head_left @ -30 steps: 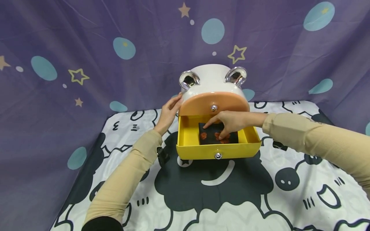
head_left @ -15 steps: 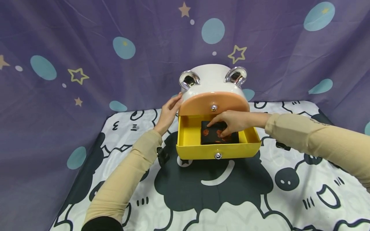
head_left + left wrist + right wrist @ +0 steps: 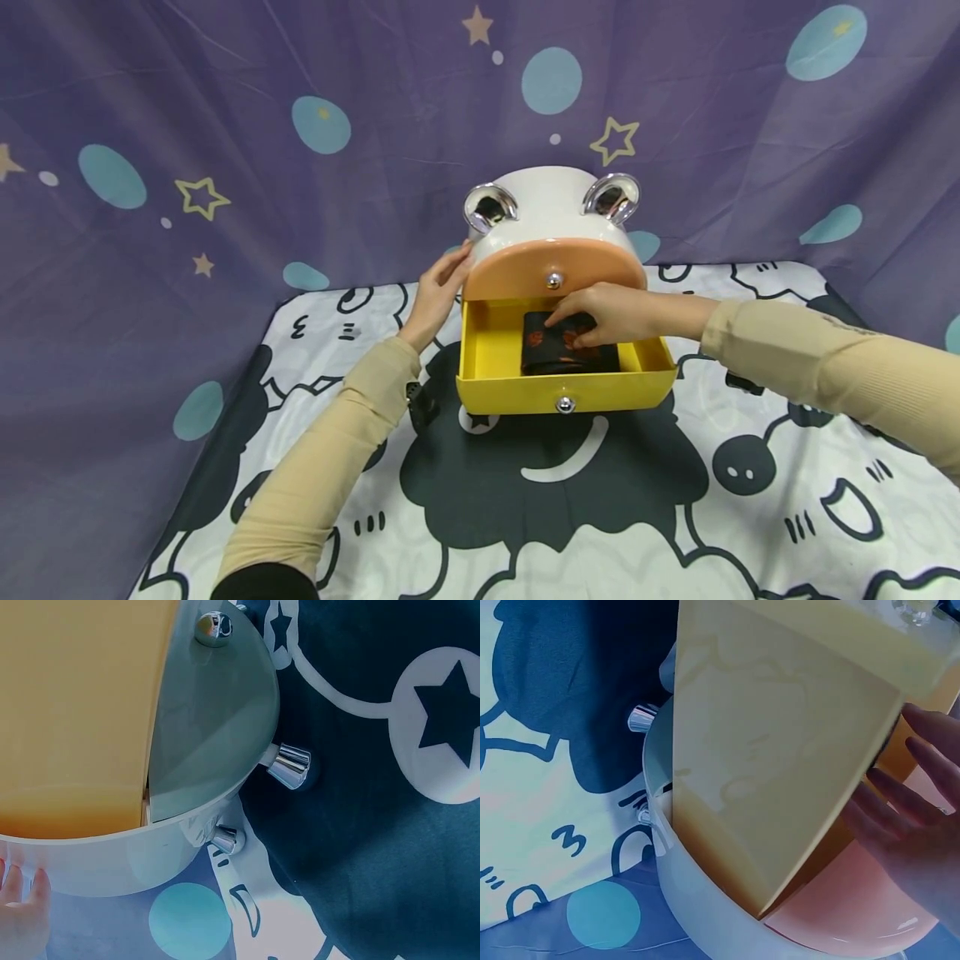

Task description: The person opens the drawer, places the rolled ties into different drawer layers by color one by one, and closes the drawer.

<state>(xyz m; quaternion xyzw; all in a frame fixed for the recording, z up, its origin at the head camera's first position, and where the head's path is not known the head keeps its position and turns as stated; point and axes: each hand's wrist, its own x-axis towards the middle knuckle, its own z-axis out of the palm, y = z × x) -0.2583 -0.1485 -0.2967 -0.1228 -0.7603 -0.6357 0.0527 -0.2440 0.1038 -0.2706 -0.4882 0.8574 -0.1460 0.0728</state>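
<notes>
A white cabinet (image 3: 551, 196) shaped like an animal head, with an orange upper front (image 3: 510, 277), stands at mid-table in the head view. Its yellow lower drawer (image 3: 510, 396) is pulled out. Inside lies a flat, dark folded piece with orange flowers (image 3: 543, 354), perhaps cloth; its exact kind is unclear. My right hand (image 3: 618, 312) reaches in from the right and pinches it between thumb and fingers. The right wrist view has this hand (image 3: 915, 817) at the drawer, the piece mostly hidden. My left hand (image 3: 435, 304) rests, fingers extended, against the cabinet's left side.
Chrome ring-shaped eyes (image 3: 491, 208) stick out from the cabinet's top. A silver knob (image 3: 566, 405) sits on the drawer front. Underneath spreads a black-and-white cartoon cloth (image 3: 555, 500), and a purple curtain (image 3: 405, 208) hangs close behind.
The right hand has shifted slightly up and right in the head view. Under it, the flowered piece has moved a little right, and its near side looks more rounded. The left hand stays put.
</notes>
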